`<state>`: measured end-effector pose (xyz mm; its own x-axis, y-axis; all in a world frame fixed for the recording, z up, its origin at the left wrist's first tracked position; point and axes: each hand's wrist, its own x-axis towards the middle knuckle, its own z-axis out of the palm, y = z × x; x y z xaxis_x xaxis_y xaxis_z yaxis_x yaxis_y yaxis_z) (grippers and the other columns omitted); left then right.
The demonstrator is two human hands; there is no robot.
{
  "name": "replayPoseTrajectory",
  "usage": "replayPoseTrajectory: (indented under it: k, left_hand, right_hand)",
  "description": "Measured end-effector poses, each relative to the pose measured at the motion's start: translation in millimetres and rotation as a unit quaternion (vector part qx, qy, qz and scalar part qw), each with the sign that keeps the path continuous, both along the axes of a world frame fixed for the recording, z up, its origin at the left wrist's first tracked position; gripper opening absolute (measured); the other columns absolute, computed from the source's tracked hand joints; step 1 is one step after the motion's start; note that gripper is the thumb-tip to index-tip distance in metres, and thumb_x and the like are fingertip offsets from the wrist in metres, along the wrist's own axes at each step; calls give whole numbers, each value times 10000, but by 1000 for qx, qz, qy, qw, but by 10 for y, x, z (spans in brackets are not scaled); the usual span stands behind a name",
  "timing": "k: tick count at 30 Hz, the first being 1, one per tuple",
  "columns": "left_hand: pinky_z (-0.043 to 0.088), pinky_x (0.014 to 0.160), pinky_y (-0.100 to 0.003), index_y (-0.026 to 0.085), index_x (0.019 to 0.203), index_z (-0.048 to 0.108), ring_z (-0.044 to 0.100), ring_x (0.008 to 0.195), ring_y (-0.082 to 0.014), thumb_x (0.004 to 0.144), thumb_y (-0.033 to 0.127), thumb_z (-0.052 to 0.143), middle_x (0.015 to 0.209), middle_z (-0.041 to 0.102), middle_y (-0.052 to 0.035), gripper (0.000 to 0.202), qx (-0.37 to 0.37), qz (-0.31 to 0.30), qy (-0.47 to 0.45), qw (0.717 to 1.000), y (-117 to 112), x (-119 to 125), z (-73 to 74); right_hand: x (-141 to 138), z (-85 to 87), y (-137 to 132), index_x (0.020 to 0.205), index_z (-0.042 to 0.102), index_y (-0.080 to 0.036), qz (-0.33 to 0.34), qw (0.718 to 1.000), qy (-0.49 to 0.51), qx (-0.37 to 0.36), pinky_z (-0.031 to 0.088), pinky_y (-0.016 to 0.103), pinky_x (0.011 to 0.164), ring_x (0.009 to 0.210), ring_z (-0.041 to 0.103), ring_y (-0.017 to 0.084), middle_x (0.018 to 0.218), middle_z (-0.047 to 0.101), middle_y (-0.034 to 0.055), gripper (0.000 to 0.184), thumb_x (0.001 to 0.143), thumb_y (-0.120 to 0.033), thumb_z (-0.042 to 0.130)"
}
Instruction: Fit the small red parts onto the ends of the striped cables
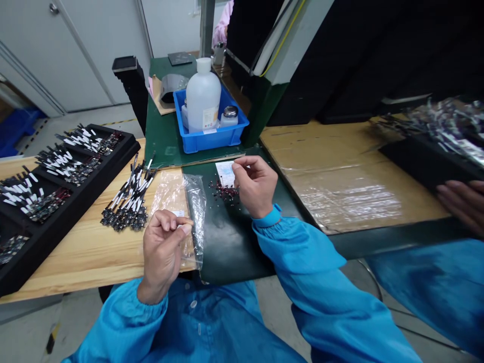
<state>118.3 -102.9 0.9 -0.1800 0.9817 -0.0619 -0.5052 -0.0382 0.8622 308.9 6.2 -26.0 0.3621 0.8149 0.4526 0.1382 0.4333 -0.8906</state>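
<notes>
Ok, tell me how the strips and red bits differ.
The strips are long; the bits are tiny. The strips show black and white, the bits dark red. The strips lie on pale wood, the bits on a green surface. Both lie loose, many together.

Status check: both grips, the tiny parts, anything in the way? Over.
Left grip pinched near plastic bag; contents unclear. Right grip pinched beside tiny parts; contents unclear. Paper slip beside the parts; nothing visibly blocking.
</notes>
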Motion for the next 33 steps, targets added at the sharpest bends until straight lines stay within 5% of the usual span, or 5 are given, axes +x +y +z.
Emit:
replayPoseTrajectory:
  k: [8,14,27,31,33]
  left_hand:
    - [557,795,-244,185,739,590,679,767,-123,633,154,898,709,546,48,327,-14,-4,20,1000,-35,16,-53]
    - [584,732,-230,178,797,742,702,771,-147,688,244,878,788,732,-51,186,-68,-59,9,996,-77,8,-75]
    - [547,610,-253,162,781,796,648,683,-156,727,228,785,730,685,-64,86,-100,-94,-34,990,-45,-66,-130]
    - [520,653,-291,203,950,800,625,715,-160,873,285,680,778,663,-57,164,-40,-151,119,981,-104,-98,-120]
    - [508,713,-324,199,1070,773,617,797,-184,933,278,613,843,656,-73,224,46,-198,306,930,-178,-119,-95]
  right_hand:
    - [2,-9,1,842,637,-206,0,1000,0,-1,527,272,576,702,632,150,784,644,6,95,835,-287,686]
    - [0,-4,0,834,635,-210,2,1000,-1,-1,535,281,588,714,639,158,782,646,8,86,832,-278,689]
    - [-13,22,-11,804,643,-201,7,1000,13,6,527,289,610,683,624,145,765,647,2,64,822,-238,692]
    - [-15,33,-17,814,633,-192,5,1000,11,3,510,270,592,664,608,133,754,636,-2,89,820,-260,691]
    - [-17,38,-23,827,624,-188,5,1000,7,-7,494,254,565,632,587,122,731,622,-9,104,828,-279,675]
